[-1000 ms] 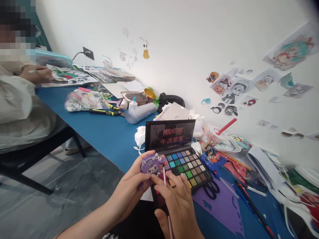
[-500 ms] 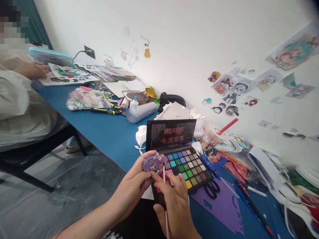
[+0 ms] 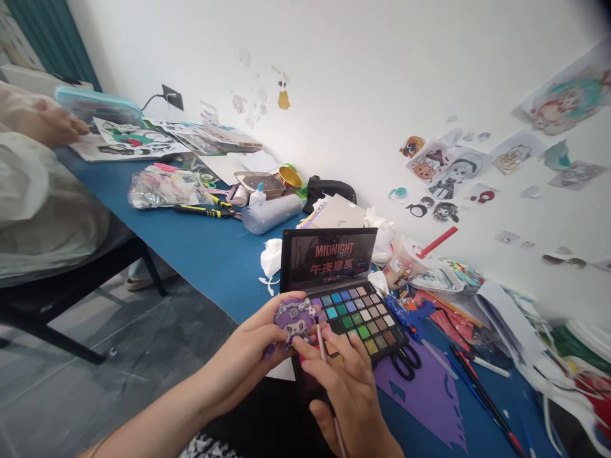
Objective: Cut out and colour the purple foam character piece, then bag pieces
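My left hand (image 3: 260, 340) grips a small purple figure (image 3: 293, 318) with grey-white character details on its face. My right hand (image 3: 351, 381) holds a thin pale-handled brush (image 3: 321, 340), its dark tip close to the right edge of the figure; whether it touches I cannot tell. A fingertip of the right hand rests near the figure's lower part. Behind both hands an eyeshadow palette (image 3: 356, 321) lies open with its black lid (image 3: 329, 257) upright. My hands hide the palette's lower left pans.
Black-handled scissors (image 3: 405, 362), purple foam sheet (image 3: 422, 397), blue glue gun (image 3: 415, 315) and a cup with a red straw (image 3: 405, 264) lie right of the palette. A clear bottle (image 3: 272, 214) and pliers (image 3: 207, 212) are further left. Another person's hands (image 3: 52, 121) are at the far left.
The purple figure has turned more toward the camera and shifted slightly down. My right hand and the brush have moved a little right and down, the brush now more slanted. The other person leaned out of view.
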{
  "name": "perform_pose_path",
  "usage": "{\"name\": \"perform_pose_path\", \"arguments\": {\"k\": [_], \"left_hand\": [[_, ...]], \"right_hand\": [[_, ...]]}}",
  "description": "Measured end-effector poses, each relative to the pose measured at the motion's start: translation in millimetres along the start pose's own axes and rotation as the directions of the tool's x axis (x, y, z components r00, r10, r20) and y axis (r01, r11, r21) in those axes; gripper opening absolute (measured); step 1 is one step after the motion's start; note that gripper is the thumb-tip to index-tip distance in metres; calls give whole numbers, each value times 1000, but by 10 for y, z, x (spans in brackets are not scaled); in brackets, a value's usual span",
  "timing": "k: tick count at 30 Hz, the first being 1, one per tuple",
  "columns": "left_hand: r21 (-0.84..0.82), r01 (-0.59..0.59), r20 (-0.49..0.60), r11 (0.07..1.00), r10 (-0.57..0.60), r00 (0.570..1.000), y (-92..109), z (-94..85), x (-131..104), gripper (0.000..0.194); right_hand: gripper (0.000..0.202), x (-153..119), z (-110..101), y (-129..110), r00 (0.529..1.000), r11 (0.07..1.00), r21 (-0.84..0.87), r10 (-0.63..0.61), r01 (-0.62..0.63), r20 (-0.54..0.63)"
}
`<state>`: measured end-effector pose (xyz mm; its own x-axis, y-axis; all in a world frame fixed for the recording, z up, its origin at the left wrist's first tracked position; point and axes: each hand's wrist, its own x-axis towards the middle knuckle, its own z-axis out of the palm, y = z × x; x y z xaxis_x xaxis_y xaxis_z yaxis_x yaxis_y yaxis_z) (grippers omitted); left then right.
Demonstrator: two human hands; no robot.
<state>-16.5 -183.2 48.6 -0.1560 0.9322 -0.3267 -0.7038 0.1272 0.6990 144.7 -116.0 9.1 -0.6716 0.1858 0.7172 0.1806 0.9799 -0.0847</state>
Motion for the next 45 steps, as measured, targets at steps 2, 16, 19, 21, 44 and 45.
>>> {"name": "perform_pose_path", "arguments": {"k": [2, 16, 19, 21, 44, 45], "left_hand": [[37, -14, -10, 999, 14, 1000, -17, 5, 0, 49], [128, -73, -8, 989, 74, 997, -106, -7, 11, 46], [153, -169, -37, 974, 176, 984, -190, -11, 34, 42], [120, -207, -64, 971, 216, 974, -225, 4, 39, 42], [-204, -144, -33, 968, 140, 990, -140, 99, 35, 53], [-203, -146, -41, 968, 141, 989, -136, 99, 41, 53]], "right_hand": [[33, 12, 44, -6, 999, 999, -36, -23, 24, 22], [38, 51, 15, -37, 994, 993, -109, -31, 43, 109], [37, 11, 68, -70, 994, 995, -68, 73, -68, 84], [37, -34, 108, -111, 978, 980, 16, 195, -196, 79], [29, -193, 149, -193, 970, 933, -271, 210, -236, -123], [28, -195, 142, -202, 972, 940, -258, 197, -224, -127]]}}
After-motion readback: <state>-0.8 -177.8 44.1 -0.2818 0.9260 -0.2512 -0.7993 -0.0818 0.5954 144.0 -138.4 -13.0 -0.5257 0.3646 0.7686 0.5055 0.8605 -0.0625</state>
